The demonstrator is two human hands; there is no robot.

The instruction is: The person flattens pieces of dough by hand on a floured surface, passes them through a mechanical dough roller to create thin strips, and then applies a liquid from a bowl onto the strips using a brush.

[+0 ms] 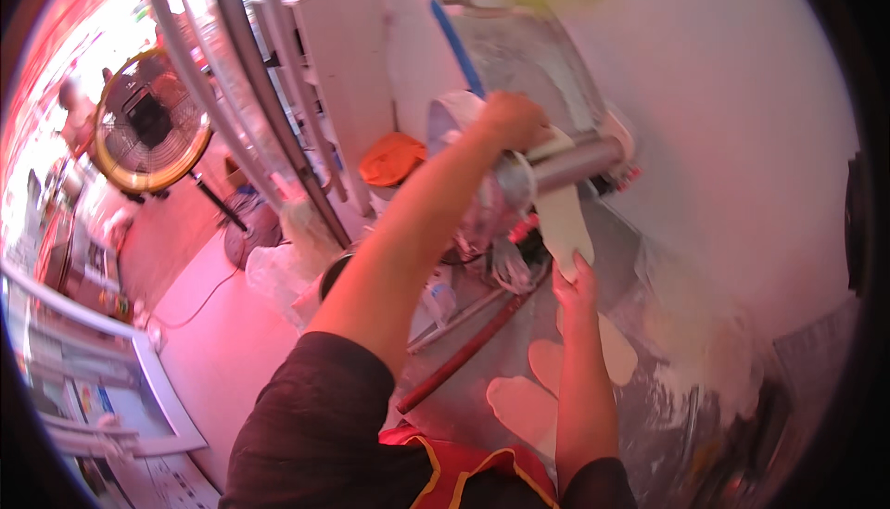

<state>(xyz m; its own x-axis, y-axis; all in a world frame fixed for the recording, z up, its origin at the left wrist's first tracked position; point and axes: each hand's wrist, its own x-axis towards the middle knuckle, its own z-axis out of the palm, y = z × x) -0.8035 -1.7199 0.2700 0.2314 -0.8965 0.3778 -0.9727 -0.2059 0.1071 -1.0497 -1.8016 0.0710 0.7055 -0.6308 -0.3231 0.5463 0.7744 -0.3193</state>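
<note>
A metal-rollered dough sheeter (580,165) stands before me against the wall. A long flat strip of pale dough (564,220) hangs below its roller. My right hand (577,286) pinches the lower end of this strip between thumb and fingers. Up at the top of the roller, my left hand (514,119) is bent over the dough's upper part; its fingertips are hidden, so its grip is unclear. Beneath my right forearm, several flat oval dough pieces (525,408) lie on the grey worktable (452,411).
A long dark-red rod (473,352) lies across the worktable. White flour (695,363) is spread at the right, near the wall. An orange cloth (393,159) and plastic bags (278,279) sit to the left. A pedestal fan (149,119) stands farther left, near a glass-fronted case (104,377). A person (76,112) is beyond.
</note>
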